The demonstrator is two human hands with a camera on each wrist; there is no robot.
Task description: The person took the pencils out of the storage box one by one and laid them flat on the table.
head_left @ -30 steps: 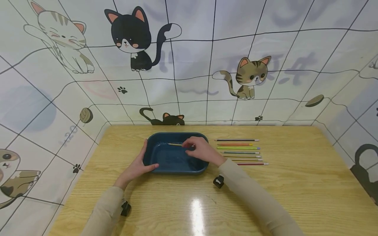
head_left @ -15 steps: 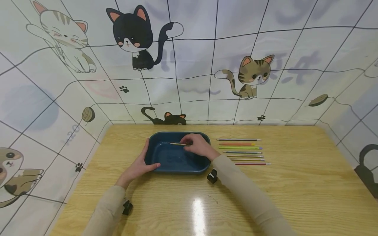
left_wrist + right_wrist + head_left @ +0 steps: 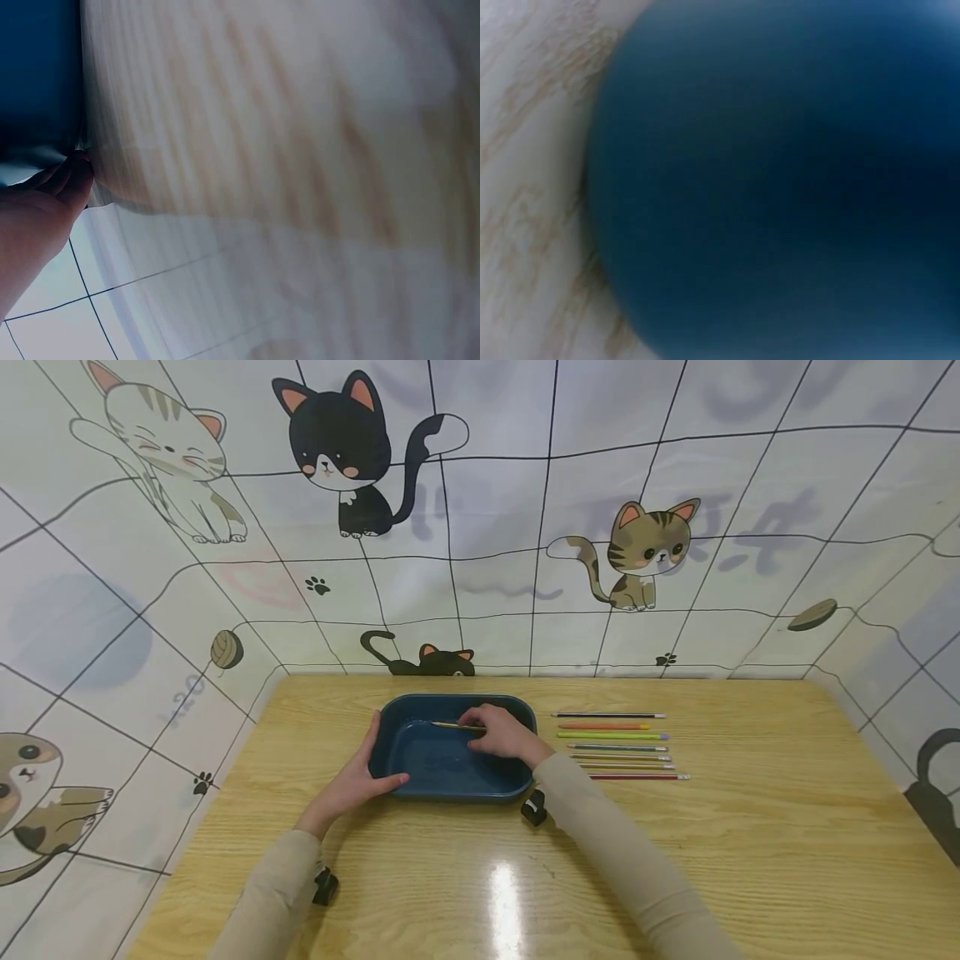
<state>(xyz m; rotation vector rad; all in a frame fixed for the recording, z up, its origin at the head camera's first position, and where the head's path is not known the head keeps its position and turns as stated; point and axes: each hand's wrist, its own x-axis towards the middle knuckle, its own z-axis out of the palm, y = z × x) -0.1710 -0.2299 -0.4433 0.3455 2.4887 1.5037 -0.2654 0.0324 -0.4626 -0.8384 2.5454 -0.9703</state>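
Note:
A dark blue rectangular tray [image 3: 450, 795] lies on the wooden table. My left hand [image 3: 356, 783] grips its left end, thumb over the near rim and fingers along the outer side. Dark blue also shows in the left wrist view, where the fingers of my left hand [image 3: 45, 210] press against the tray [image 3: 37, 67]. Inside the tray, near its far wall, is a pencil [image 3: 448, 725] with its point to the left. My right hand [image 3: 504, 735] reaches over the right rim and holds that pencil by its right part, which the fingers partly hide. Only the blurred tray [image 3: 727, 180] fills the right wrist view.
Right of the tray, several pencils lie in a row, among them a black one [image 3: 609, 715], an orange one [image 3: 603, 727], a lime green one [image 3: 611, 736] and a red one [image 3: 641, 777]. A cat-print sheet [image 3: 495, 527] stands behind the table [image 3: 420, 877].
My right hand's fingers have shifted slightly on the pencil, and its forearm has swung a little to the left. The left hand stays on the tray. The whole view has drifted slightly.

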